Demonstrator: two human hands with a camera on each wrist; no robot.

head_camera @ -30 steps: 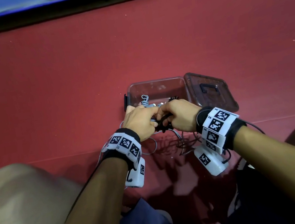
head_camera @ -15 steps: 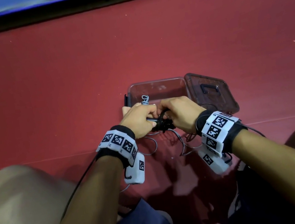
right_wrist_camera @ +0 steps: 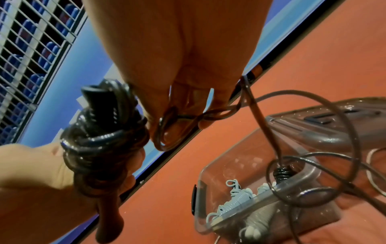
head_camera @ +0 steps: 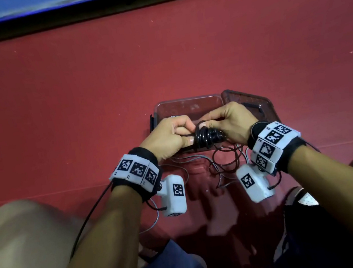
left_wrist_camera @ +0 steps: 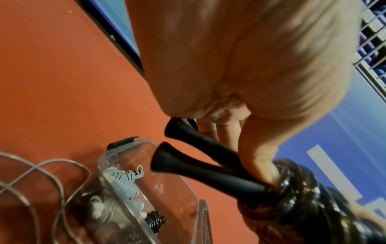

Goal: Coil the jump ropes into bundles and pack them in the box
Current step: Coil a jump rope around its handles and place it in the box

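A black jump rope (head_camera: 209,138) is held between both hands above the near rim of the clear box (head_camera: 186,100). My left hand (head_camera: 180,134) grips its two black handles (left_wrist_camera: 200,166) side by side, thumb pressed against the wound coil (left_wrist_camera: 292,196). My right hand (head_camera: 214,122) pinches the loose cord (right_wrist_camera: 181,116) right beside that coil (right_wrist_camera: 100,140). The rest of the cord hangs in loops (head_camera: 224,161) to the floor. Inside the box (right_wrist_camera: 208,173) lie a light blue bundle (right_wrist_camera: 236,196) and a small black coil (right_wrist_camera: 282,173).
The box's dark clear lid (head_camera: 259,102) lies open to the right of it. A grey cord (head_camera: 182,163) trails on the red floor (head_camera: 72,104) under my wrists. My knees flank the space at left and right. A blue wall edge runs along the far side.
Both hands have lifted and moved forward over the box. The coil of black cord around the handles has grown thicker, and less loose cord lies on the floor.
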